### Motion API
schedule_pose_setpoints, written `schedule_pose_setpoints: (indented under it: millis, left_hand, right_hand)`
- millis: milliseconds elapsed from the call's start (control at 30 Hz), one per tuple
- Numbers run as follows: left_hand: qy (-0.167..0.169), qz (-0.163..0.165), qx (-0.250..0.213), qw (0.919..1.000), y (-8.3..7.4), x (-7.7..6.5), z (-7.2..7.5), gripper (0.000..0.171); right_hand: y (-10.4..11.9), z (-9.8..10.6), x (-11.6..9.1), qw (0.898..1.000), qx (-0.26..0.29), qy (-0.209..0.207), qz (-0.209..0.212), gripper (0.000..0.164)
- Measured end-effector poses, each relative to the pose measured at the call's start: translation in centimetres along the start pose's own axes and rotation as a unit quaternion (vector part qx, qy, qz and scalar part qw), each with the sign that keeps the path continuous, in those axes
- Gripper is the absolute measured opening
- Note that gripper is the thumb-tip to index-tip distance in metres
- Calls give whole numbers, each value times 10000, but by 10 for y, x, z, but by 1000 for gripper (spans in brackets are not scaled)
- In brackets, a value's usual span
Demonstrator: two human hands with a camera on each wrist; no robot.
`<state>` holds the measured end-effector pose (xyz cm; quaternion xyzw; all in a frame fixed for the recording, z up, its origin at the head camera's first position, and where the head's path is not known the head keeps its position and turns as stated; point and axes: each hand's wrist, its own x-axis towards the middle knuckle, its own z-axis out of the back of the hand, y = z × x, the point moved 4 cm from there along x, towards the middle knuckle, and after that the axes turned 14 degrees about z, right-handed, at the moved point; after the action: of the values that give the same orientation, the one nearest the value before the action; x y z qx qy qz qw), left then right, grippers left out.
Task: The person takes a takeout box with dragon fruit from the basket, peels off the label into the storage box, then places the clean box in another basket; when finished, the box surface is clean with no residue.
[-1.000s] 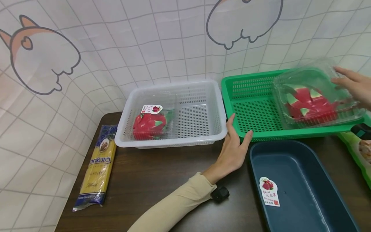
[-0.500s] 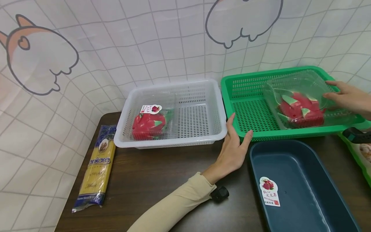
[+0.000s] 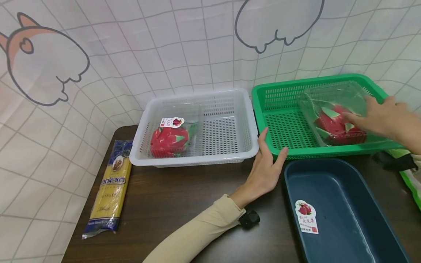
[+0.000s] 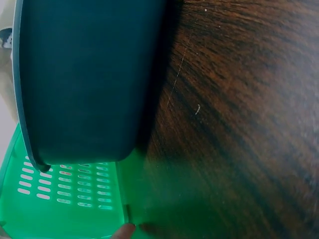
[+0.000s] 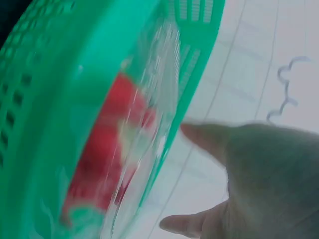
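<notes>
Clear box (image 3: 332, 109) is what I'm watching from my station: it sits in the right half of the green basket (image 3: 284, 128), with red fruit (image 3: 332, 122) showing through the plastic. Behind everything is a white sheet (image 3: 204, 47) with grid lines and 2 cartoon shapes. Below it lies the dark wood bench (image 3: 184, 190). A dark blue tray (image 3: 338, 204) stands toward the near edge, right of the middle, and runs out of my head view. Beyond it, the green basket lies along the far edge. The white basket (image 3: 220, 137) stands near the far left corner, its right side just beside the green one, with a 2nd clear box (image 3: 177, 133) in its left half. A yellow and blue packet (image 3: 110, 193) lies along the left edge. My right hand (image 3: 389, 117) is over the first box, fingers spread with nothing between them; I can't tell whether a fingertip touches the lid. My left hand (image 3: 261, 173) is at the green basket's near left corner, fingers spread wide and fairly straight, touching the basket without wrapping it. Smallest are 2 stickers: a label (image 3: 307, 217) inside the tray and a tag (image 3: 172, 122) on the 2nd box.
</notes>
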<state>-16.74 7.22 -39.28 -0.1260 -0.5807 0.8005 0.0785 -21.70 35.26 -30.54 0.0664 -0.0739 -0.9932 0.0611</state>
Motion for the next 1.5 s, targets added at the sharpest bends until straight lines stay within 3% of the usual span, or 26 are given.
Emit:
schedule_pose_setpoints:
  millis: [133,333,667,1233,1500]
  left_hand:
    - [-7,-3,6,10000,0,0,0,74]
    - [-48,-1,47,10000,-2,0,1,74]
    - [-100,88,271,9995,-3,-2,0,73]
    - [-53,93,327,9994,-3,-4,1,73]
    - [-48,1,268,9996,-2,-3,3,71]
  right_hand:
    - [17,-8,-3,9999,119,-51,85,113]
    - [20,-17,-2,9992,382,46,-102,121]
    - [6,-14,1,9980,634,-2,4,117]
    - [7,-19,-5,9977,637,-182,-171,126]
    - [9,-25,-12,9967,401,-685,176,108]
